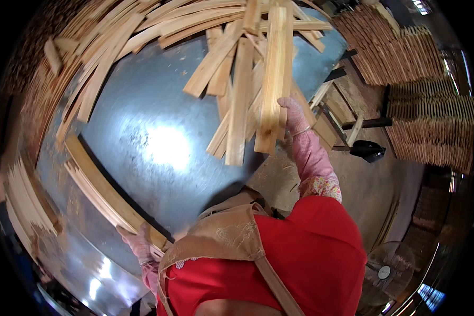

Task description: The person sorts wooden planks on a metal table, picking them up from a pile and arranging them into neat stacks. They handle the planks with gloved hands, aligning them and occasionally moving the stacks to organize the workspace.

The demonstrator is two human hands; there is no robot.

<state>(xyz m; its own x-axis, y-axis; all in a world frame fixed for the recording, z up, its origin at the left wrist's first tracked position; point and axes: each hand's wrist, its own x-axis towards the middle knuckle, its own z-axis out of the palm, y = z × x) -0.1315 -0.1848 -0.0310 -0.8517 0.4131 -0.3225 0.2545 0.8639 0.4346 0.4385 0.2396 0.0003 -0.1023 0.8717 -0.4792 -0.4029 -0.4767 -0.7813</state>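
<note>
Head view: a grey sheet-metal counter [142, 137], glossy with glare.
Right hand [295, 117]: gloved, grasping a pale flat wooden slat [273, 79], raised above the loose slat pile [237, 100].
Left hand [138, 243]: gloved, apparently closed on a long slat bundle [110, 195] at the counter's edge.

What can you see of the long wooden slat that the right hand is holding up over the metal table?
The wooden slat is a long, flat strip of pale, unfinished wood with square-cut ends. It is held nearly upright in the picture, its lower end near the table's edge. The gloved right hand grips it near that lower end, seemingly with another slat behind it. It crosses over a loose heap of similar slats on the shiny metal table.
</note>
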